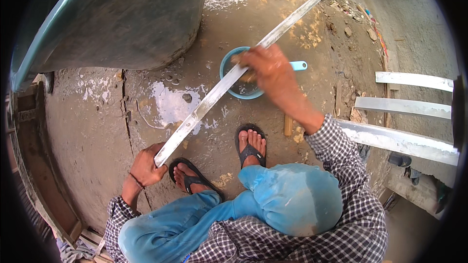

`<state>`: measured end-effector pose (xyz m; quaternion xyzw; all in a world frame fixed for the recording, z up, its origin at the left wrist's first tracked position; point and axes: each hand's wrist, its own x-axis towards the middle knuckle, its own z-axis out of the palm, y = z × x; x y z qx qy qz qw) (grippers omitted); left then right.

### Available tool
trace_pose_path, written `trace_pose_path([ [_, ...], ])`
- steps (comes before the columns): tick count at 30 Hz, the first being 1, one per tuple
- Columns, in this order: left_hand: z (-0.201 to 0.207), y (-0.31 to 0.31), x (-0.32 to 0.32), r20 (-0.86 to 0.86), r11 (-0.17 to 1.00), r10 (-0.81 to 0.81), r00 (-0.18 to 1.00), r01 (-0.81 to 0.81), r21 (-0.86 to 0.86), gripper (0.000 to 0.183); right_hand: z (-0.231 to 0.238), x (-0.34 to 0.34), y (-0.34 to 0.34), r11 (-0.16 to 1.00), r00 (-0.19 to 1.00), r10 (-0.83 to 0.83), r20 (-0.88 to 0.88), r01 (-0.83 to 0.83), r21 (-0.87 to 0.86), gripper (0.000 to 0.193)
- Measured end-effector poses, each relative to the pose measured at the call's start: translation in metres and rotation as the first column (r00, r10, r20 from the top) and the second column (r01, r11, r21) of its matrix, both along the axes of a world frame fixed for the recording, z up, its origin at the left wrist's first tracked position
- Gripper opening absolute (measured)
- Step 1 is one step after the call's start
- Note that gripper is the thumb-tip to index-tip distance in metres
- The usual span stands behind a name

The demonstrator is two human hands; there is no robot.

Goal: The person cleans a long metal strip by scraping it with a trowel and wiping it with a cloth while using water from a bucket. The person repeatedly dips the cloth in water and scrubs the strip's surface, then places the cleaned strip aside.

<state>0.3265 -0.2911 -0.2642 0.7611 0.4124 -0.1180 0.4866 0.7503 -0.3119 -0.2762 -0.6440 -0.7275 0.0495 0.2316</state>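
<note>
A long, straight metal bar (207, 101), smeared with white, runs slantwise from low left to far right. My left hand (147, 164) is closed round its near end. Partway along, my right hand (271, 70) is closed over the bar, slightly blurred; a brownish bit shows at its fingers, and I cannot make out what it is. Directly beneath that part of the bar, a light-blue plastic dipper (229, 88) with a handle stands on the wet ground, dark liquid inside. The bar and my right hand partly cover it.
A big dark tub (129, 24) with a blue-green rim fills the upper left. Three whitish bars (404, 141) stick out at the right by a wall. A short wooden piece (288, 125) lies near my right foot. Puddles (170, 100) and stones dot the muddy ground.
</note>
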Motion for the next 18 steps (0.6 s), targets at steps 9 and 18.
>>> trace_pose_path([
  [9, -0.013, -0.002, -0.004, 0.046, 0.999, -0.033, 0.998, 0.033, 0.011, 0.064, -0.008, -0.037, -0.018, 0.986, 0.983, 0.156, -0.099, -0.149, 0.073, 0.027],
  [18, -0.009, 0.005, 0.005, -0.036, 0.996, -0.084, 0.996, 0.083, -0.008, 0.064, -0.037, 0.146, 0.037, 0.918, 0.901, -0.396, -0.176, 0.395, -0.039, 0.023],
])
